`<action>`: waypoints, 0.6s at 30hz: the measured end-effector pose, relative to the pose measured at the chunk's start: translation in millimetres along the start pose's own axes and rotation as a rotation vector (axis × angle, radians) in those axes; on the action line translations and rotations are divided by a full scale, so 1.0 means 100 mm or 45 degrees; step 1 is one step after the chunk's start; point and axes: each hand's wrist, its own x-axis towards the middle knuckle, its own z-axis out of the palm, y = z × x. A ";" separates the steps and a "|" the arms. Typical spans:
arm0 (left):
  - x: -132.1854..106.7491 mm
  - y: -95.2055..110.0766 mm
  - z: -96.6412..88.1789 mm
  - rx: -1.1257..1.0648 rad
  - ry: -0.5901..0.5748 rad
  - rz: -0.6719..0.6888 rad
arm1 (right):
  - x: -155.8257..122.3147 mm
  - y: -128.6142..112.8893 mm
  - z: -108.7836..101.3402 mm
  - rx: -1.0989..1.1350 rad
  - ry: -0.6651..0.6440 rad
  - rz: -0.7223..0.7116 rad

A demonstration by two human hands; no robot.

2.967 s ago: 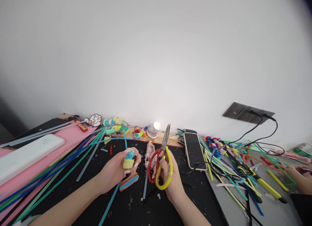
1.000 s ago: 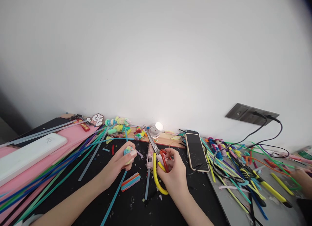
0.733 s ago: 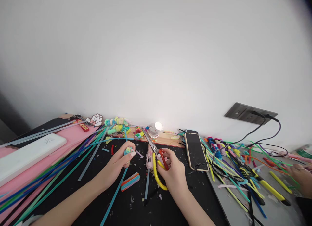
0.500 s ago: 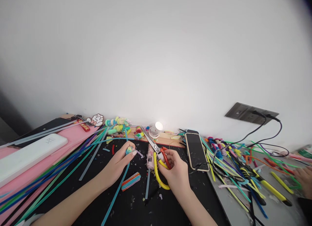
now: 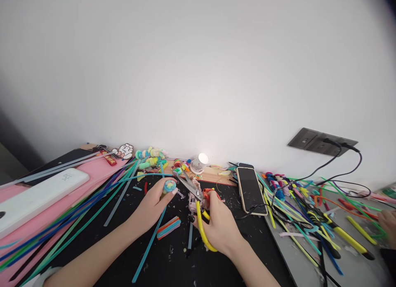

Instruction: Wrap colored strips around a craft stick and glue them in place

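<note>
My left hand (image 5: 151, 205) pinches a small round coil of blue and yellow pipe cleaner (image 5: 169, 186) between thumb and fingers, its spiral face turned up. In my right hand (image 5: 223, 226) is a pair of scissors with yellow and red handles (image 5: 202, 231). Their blades are slightly apart and point up-left, with the tips close to the coil. Beneath the scissors lies a pink tool (image 5: 192, 201), partly hidden, with a translucent stick below it. A bundle of short orange, blue and pink pipe cleaner pieces (image 5: 168, 228) rests on the black mat between my forearms.
A white paper cup (image 5: 198, 165) stands by the wall. Two phones, the nearer one (image 5: 251, 191) with a dark screen, lie right of my hand. Long pipe cleaners (image 5: 83, 208) and a white case (image 5: 43, 190) are at left. Pliers (image 5: 346, 235) and another person's hand (image 5: 388, 223) are at right.
The coil in my left hand has turned so its spiral face shows. My right hand has tipped the scissors, bringing the blades lower and nearer the coil.
</note>
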 end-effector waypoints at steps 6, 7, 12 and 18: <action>0.01 -0.05 0.01 0.169 0.049 0.109 | 0.00 -0.04 -0.01 -0.161 -0.024 -0.065; 0.01 -0.05 0.01 0.158 0.042 0.131 | 0.00 -0.04 0.00 -0.179 -0.026 -0.068; -0.01 -0.03 0.00 0.147 0.010 0.189 | -0.01 -0.04 0.02 -0.191 -0.036 -0.054; -0.01 -0.01 0.01 0.192 -0.006 0.211 | -0.02 -0.07 0.01 -0.167 -0.054 -0.021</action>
